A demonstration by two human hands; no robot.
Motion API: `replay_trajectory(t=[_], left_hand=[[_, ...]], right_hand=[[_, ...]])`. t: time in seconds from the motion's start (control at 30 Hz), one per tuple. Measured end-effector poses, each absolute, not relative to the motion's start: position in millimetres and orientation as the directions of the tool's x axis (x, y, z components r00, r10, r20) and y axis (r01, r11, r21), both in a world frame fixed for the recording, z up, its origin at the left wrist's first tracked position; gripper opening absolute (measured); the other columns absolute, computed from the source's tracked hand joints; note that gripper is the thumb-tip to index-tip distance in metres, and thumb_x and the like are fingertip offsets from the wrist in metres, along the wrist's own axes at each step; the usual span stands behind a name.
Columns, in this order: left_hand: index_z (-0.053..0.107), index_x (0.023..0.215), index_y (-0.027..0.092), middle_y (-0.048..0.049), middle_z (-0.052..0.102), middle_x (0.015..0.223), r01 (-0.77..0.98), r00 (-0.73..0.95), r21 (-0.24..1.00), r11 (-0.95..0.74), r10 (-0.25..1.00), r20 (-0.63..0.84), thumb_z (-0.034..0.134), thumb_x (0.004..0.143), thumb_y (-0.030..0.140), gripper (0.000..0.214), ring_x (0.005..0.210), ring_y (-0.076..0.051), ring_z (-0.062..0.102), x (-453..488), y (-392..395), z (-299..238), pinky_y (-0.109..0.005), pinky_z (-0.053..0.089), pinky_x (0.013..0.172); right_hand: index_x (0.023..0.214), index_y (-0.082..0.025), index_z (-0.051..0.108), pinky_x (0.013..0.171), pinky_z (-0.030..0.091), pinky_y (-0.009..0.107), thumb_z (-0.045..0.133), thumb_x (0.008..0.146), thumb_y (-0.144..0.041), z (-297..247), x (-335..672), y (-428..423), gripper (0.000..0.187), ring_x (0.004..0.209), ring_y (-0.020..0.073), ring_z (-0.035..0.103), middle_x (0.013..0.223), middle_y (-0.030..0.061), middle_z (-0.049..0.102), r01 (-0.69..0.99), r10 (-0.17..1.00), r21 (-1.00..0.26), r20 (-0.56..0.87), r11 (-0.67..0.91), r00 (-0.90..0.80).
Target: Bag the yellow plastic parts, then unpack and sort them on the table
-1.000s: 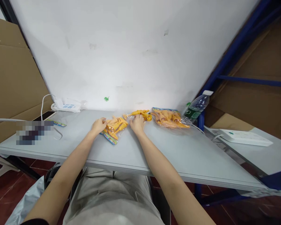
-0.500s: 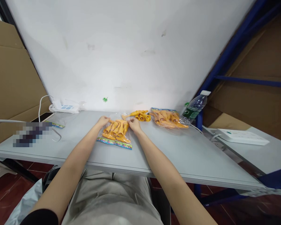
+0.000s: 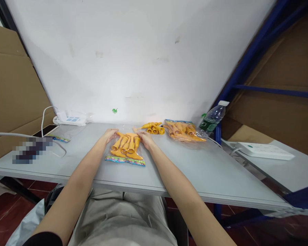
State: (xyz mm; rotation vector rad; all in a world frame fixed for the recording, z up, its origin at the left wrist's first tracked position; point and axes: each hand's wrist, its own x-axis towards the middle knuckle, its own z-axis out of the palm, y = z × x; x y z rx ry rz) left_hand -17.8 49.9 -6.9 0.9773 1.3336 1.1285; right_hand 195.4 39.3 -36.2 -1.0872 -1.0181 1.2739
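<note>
Clear bag [image 3: 125, 159] of yellow horn-shaped pieces [image 3: 130, 145] lay flat on the grey table [image 3: 195, 171], centre, printed blue-green strip toward the wearer. Left hand [image 3: 110, 135] grasped its far left corner; right hand [image 3: 145, 137] grasped the far right corner, fingers bent over the plastic. Just beyond the right hand: loose yellow pieces [image 3: 154, 128], open ends facing the wearer. Right of these, a second filled bag [image 3: 184, 131], strip at its far side. Next to it a green-labelled bottle [image 3: 213, 118] leaned. Far left: white power strip [image 3: 71, 119] near the wall, dark-screened phone [image 3: 46, 131] nearby.
</note>
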Motion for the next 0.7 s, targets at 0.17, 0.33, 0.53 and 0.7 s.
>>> replay_trajectory(t=[0.17, 0.33, 0.53, 0.7], left_hand=[[0.06, 0.067, 0.012, -0.0033, 0.065, 0.059, -0.046, -0.054, 0.965, 0.259, 0.964, -0.261, 0.071, 0.075, 0.004, 0.017, 0.058, -0.013, 0.065, -27, 52, -5, -0.026, 0.057, 0.072], [0.064, 0.072, 0.012, -0.0052, 0.071, 0.069, -0.019, -0.005, 0.973, 0.23, 0.973, -0.23, 0.073, 0.073, 0.004, 0.012, 0.062, -0.013, 0.067, -43, 50, 0, -0.028, 0.058, 0.074], [0.071, 0.076, 0.012, -0.0105, 0.073, 0.075, -0.036, 0.058, 0.983, 0.181, 0.982, -0.178, 0.071, 0.068, -0.002, 0.015, 0.065, -0.017, 0.07, -54, 45, 5, -0.034, 0.059, 0.074], [0.067, 0.06, 0.013, -0.0073, 0.067, 0.06, 0.045, 0.057, 0.975, 0.22, 0.973, -0.222, 0.062, 0.06, -0.01, 0.023, 0.061, -0.018, 0.068, -56, 46, 5, -0.036, 0.059, 0.073]], right_hand=[[0.075, -0.018, 0.063, 0.056, 0.049, 0.021, 0.064, 0.069, -0.007, -27, 196, 32, 0.012, 0.058, 0.0111, 0.061, 0.065, -0.0005, 0.066, -0.301, 0.992, -0.946, -0.126, -0.124, -0.013], [0.072, -0.018, 0.063, 0.053, 0.048, 0.019, 0.059, 0.068, -0.005, -19, 196, 27, 0.015, 0.053, 0.0091, 0.056, 0.062, -0.0017, 0.064, -0.33, 0.989, -0.933, -0.149, -0.145, -0.012], [0.058, -0.018, 0.055, 0.054, 0.046, 0.021, 0.053, 0.06, -0.007, -15, 195, 22, 0.012, 0.053, 0.01, 0.055, 0.055, -0.0024, 0.057, -0.251, 0.992, -0.96, -0.119, -0.125, -0.039], [0.05, -0.019, 0.053, 0.054, 0.044, 0.022, 0.05, 0.058, -0.011, -14, 192, 23, 0.011, 0.05, 0.0106, 0.049, 0.05, -0.0023, 0.053, -0.044, 0.994, -0.996, -0.071, -0.075, -0.084]])
